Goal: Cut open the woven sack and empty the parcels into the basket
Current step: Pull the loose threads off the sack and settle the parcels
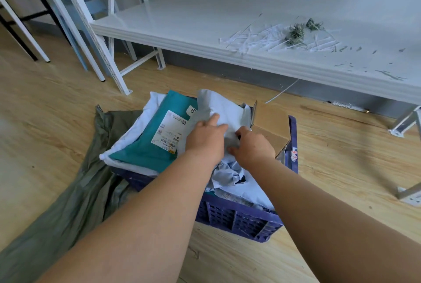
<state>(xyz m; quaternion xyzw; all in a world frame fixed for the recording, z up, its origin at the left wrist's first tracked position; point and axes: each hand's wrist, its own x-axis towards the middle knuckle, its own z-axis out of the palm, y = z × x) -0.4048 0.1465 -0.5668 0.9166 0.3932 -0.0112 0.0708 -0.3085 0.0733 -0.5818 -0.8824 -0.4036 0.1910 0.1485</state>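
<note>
A blue plastic basket stands on the wooden floor, heaped with parcels. A teal parcel with a white label lies on a white one at the left, and a brown cardboard box sits at the right. Between them lies a pale grey-white soft parcel. My left hand rests on this parcel with fingers laid over it. My right hand grips its crumpled edge with curled fingers. The green woven sack lies flat and limp on the floor, left of the basket.
A low white shelf runs across the back, strewn with cut white strips and green thread scraps. White metal rack legs stand at the left, and a bracket foot at the right. A white strip hangs off the shelf.
</note>
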